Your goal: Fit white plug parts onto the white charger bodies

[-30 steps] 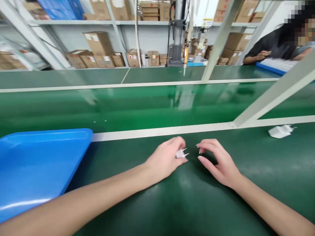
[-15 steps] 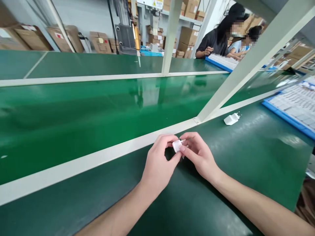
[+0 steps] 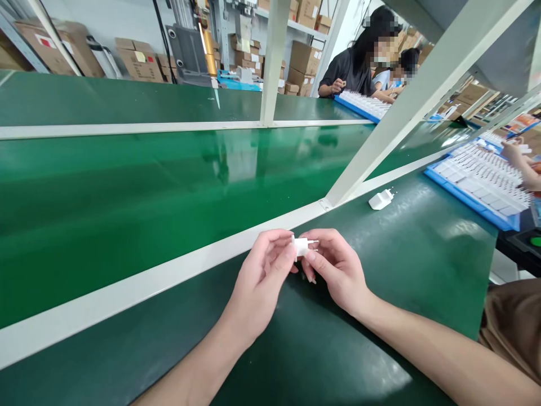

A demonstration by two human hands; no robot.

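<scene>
Between my two hands is a small white plug piece [image 3: 301, 247], its two thin pins pointing right. My left hand [image 3: 262, 276] pinches its flat flange from the left with thumb and fingers. On the pin side, my right hand [image 3: 336, 269] closes thumb and fingers on the same piece. A white plug charger [image 3: 381, 199] lies on its side on the dark green worktop [image 3: 426, 270], farther off to the right and touched by neither hand.
A pale metal post [image 3: 393, 135] slants up from the white rail [image 3: 169, 276]. Beyond the rail runs a green belt [image 3: 139, 203]. At right, a blue tray [image 3: 469, 206] holds rows of white plugs near another person's hand [image 3: 518, 158]. Two people [image 3: 353, 70] sit across the line.
The plug piece has turned in my fingers so its flange faces left, and my left thumb now presses the flange. The view has swung right, showing more of the tray and a neighbour's hand.
</scene>
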